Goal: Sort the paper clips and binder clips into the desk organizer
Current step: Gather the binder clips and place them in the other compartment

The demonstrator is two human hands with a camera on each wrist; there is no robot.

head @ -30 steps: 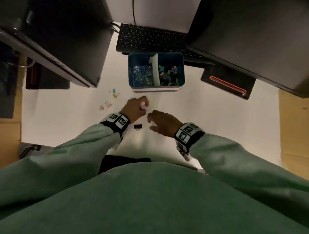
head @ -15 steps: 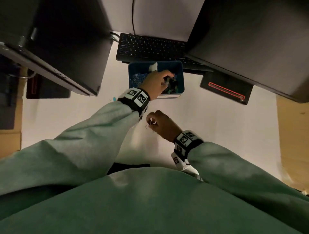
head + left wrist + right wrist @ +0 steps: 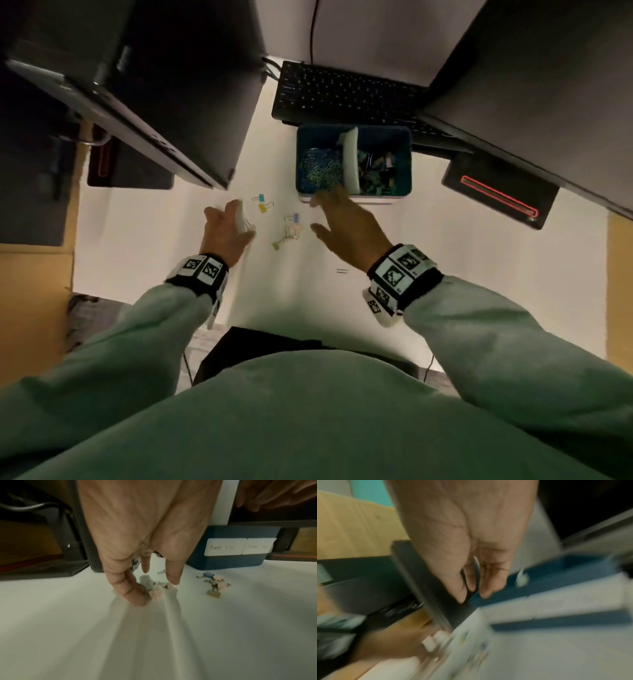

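The blue desk organizer [image 3: 406, 161] [image 3: 228, 562] stands in front of the keyboard, with paper clips [image 3: 320, 168] in its left half and binder clips [image 3: 378, 171] in its right. My left hand [image 3: 236, 226] [image 3: 154, 588] is down on the desk, thumb and fingertips closing round a pink and a white binder clip [image 3: 155, 593]. Several loose binder clips [image 3: 291, 231] [image 3: 216, 585] lie between my hands. My right hand [image 3: 320, 209] [image 3: 474, 595] hovers at the organizer's front left corner, fingers straight, thumb spread. A thin wire shape shows blurred between its fingers.
Two dark monitors [image 3: 164, 89] overhang the desk at left and right, with a keyboard [image 3: 346, 92] behind the organizer. A blue clip [image 3: 262, 198] and a yellow clip [image 3: 263, 207] lie just right of my left hand. One paper clip [image 3: 342, 271] lies by my right wrist.
My left hand left the organizer's right compartment and came down on loose clips at the desk's left. My right hand rose from the desk toward the organizer's front.
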